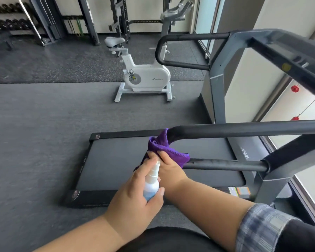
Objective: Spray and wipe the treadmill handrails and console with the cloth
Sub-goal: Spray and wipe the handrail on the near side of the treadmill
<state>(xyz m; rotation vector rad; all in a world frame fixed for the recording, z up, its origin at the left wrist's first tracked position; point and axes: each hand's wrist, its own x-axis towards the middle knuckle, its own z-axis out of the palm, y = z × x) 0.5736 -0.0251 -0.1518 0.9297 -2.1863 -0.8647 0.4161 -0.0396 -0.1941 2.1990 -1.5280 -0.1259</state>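
My left hand (135, 199) grips a small white spray bottle (151, 182) with blue liquid, its nozzle pointing up toward the cloth. My right hand (168, 167) holds a purple cloth (164, 147) wrapped round the curved end of the near black handrail (244, 129), where it bends down into the lower bar (225, 165). The far handrail (180, 38) loops at the upper middle. The console (284, 51) runs along the upper right, blurred. The cloth hides the bend of the rail.
The treadmill belt (125, 160) lies below the hands. A white exercise bike (145, 77) stands on the grey floor beyond it. Weight racks (49, 19) line the back wall. Windows (302, 106) run along the right side.
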